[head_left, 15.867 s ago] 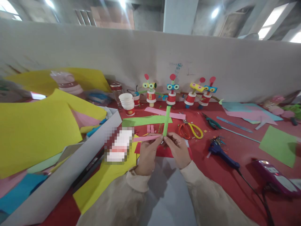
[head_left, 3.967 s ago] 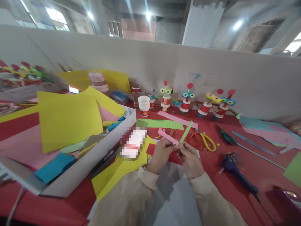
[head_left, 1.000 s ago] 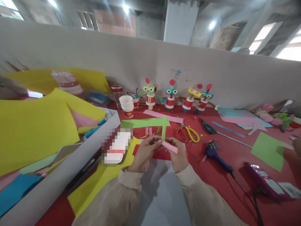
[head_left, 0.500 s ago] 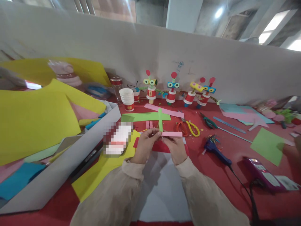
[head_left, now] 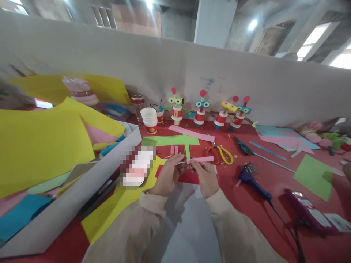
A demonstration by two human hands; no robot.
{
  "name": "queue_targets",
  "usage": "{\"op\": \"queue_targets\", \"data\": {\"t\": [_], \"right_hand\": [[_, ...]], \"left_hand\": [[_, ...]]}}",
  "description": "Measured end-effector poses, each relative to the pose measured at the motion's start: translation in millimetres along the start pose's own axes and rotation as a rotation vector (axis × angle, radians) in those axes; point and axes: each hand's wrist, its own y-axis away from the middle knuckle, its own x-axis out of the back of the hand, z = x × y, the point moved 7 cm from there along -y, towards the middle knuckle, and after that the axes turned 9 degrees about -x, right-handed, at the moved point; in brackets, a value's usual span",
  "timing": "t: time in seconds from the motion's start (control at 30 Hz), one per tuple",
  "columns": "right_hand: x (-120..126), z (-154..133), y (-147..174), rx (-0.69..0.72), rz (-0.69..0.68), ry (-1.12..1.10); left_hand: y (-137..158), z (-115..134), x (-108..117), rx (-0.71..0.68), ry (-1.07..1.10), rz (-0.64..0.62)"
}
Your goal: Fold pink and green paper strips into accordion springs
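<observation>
In front of me, a narrow green paper strip and a narrow pink paper strip meet at a right angle. The green one points away from me, the pink one to the right. My right hand pinches the corner where they meet, thumb on the near side. My left hand is closed at the left of that same corner, its fingertips partly hidden. Beneath both hands lie a red paper piece and a white sheet. Two small folded pink pieces rest just beyond my left hand.
Scissors, pliers and a blue glue gun lie to the right. Stacked paper cups and several cup figures stand along the back wall. A box of coloured paper fills the left.
The pink strip has tilted slightly, its right end higher. My right fingers have closed in on the corner, and my left thumb has drawn back a little. The whole view has shifted slightly.
</observation>
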Motion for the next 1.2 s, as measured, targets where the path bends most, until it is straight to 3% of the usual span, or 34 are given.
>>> {"op": "queue_targets", "data": {"t": [0.2,0.53,0.8,1.2], "right_hand": [[2,-5,1,0.035,-0.008,0.089],[3,-6,-2,0.018,-0.031,0.110],[-7,-11,3,0.070,-0.138,0.020],[-3,-18,7,0.195,-0.088,0.236]], "left_hand": [[3,3,-11,-0.017,-0.103,-0.108],[3,9,-8,0.002,-0.298,-0.152],[-2,2,-1,-0.043,-0.099,-0.089],[3,1,-6,-0.036,-0.036,-0.108]]}}
